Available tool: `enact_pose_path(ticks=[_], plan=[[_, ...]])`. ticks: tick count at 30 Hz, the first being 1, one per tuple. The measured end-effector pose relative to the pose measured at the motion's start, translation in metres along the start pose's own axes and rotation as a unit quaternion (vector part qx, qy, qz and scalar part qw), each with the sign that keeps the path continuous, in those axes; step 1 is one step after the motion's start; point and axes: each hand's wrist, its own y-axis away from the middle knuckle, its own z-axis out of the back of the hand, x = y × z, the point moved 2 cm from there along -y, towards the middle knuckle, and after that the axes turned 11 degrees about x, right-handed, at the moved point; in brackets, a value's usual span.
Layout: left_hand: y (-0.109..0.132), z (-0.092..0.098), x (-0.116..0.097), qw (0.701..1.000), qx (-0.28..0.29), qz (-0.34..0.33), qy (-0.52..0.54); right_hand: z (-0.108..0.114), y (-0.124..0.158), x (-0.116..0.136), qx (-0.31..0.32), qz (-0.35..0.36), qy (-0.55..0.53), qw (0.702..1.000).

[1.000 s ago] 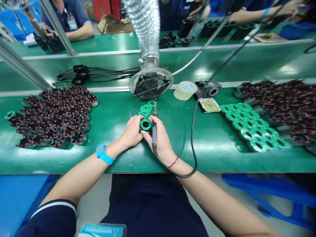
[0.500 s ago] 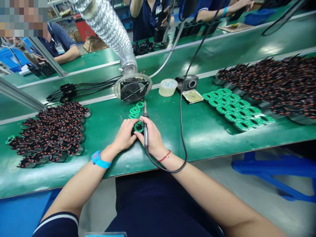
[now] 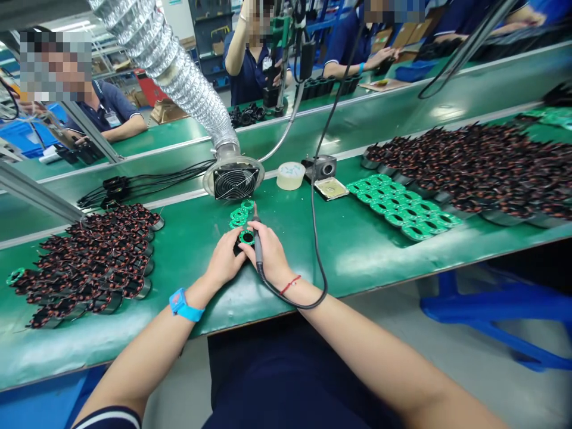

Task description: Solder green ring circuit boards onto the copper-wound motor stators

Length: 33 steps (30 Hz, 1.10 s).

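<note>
My left hand [image 3: 224,259] is closed around the side of a dark motor stator, capped with a green ring-shaped circuit board [image 3: 242,236]. My right hand [image 3: 273,259] holds a soldering iron [image 3: 258,249] between thumb and fingers, its tip pointing up and away from me. That hand's fingers also touch the stator's right side. Most of the stator's body is hidden by both hands. Just beyond them lie several loose green ring boards [image 3: 238,215] in an overlapping row.
A fume extractor fan [image 3: 235,182] faces me behind the loose rings. Wired stators [image 3: 93,256] crowd the left; more stators [image 3: 447,167] and green board panels [image 3: 404,208] cover the right. A tape roll [image 3: 290,176] and soldering stand [image 3: 328,170] sit behind. The iron's cable [image 3: 315,238] loops over my right wrist.
The camera view has tilted up and shifted right, showing more of the co-workers opposite. Both hands keep their grip on the stator and iron, with little visible movement.
</note>
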Motion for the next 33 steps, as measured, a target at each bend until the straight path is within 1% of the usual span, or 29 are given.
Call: enact_pose_path(ticks=[5,8,12,15,17,19,22,24,26,28,29,30,31,32,33], plan=[[-0.007,0.005,0.011,0.999,0.033,0.003,0.041,-0.002,-0.004,-0.001,0.009,0.001,0.013,1.0],[-0.009,0.006,0.014,0.999,0.036,-0.001,0.037,-0.004,-0.005,-0.002,0.009,0.004,0.018,1.0],[-0.008,0.003,0.015,0.999,0.029,-0.017,0.029,-0.006,-0.001,0.002,-0.007,0.012,0.033,0.999],[-0.005,0.0,0.016,0.999,0.042,-0.026,0.019,0.0,0.003,0.004,-0.031,0.023,0.051,0.998],[-0.002,-0.002,0.016,0.998,0.056,-0.019,0.007,0.014,0.001,0.001,-0.046,0.031,0.064,0.996],[-0.001,-0.002,0.016,0.998,0.065,-0.011,0.001,0.038,-0.008,-0.01,-0.06,0.034,0.078,0.995],[-0.001,-0.003,0.012,0.997,0.077,0.007,0.005,0.082,-0.039,-0.037,-0.083,0.015,0.103,0.991],[-0.002,-0.003,0.008,0.997,0.078,0.023,0.008,0.103,-0.066,-0.057,-0.075,0.005,0.124,0.989],[-0.002,-0.002,0.005,0.997,0.077,0.026,0.017,0.111,-0.09,-0.076,-0.051,0.002,0.145,0.988],[0.0,0.001,0.003,0.996,0.079,0.024,0.034,0.107,-0.105,-0.09,-0.012,0.003,0.154,0.988],[0.002,0.004,0.005,0.996,0.073,0.034,0.044,0.103,-0.109,-0.095,0.009,0.004,0.153,0.988],[0.004,0.009,0.008,0.995,0.054,0.056,0.055,0.098,-0.11,-0.099,0.031,0.006,0.15,0.988],[0.006,0.016,0.014,0.994,0.014,0.09,0.066,0.094,-0.11,-0.103,0.05,0.01,0.144,0.988],[0.007,0.026,0.022,0.987,-0.043,0.136,0.075,0.091,-0.109,-0.105,0.066,0.013,0.139,0.988],[0.006,0.039,0.03,0.973,-0.107,0.184,0.087,0.089,-0.106,-0.106,0.077,0.014,0.132,0.988]])
